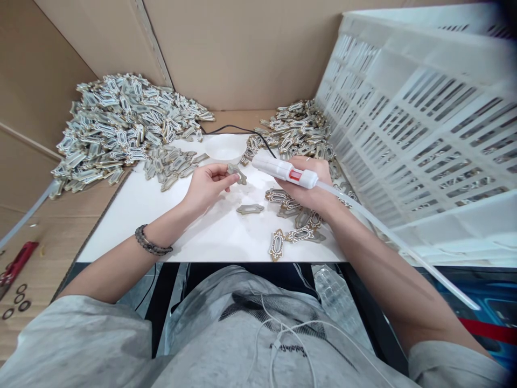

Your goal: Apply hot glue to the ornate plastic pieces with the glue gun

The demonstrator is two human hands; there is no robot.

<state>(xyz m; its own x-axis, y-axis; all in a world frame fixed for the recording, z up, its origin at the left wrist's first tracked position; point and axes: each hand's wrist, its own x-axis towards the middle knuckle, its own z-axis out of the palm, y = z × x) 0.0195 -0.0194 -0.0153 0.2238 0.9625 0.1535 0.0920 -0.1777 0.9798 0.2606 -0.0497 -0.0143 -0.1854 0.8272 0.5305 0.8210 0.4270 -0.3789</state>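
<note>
Between thumb and fingers, my left hand [205,188] pinches a small ornate slotted plate [241,175], its plain greyish side showing. My right hand [310,196] is wrapped round a white hot glue gun [271,166], whose nozzle points left toward that plate. A long translucent glue stick [388,231] runs out of the gun's rear, over my right forearm. One loose plate [250,209] lies plain side up on the white board [210,237] between my hands. Below my right hand are several more plates [299,234], mostly patterned side up in gold and white.
A big heap of plates [117,118] rises at the back left; a smaller heap [299,126] is at the back right. Beside it stands a white slatted crate [404,108]. A white dish [225,146] and black cable [230,127] lie behind my hands. Cardboard walls [242,54] enclose the back.
</note>
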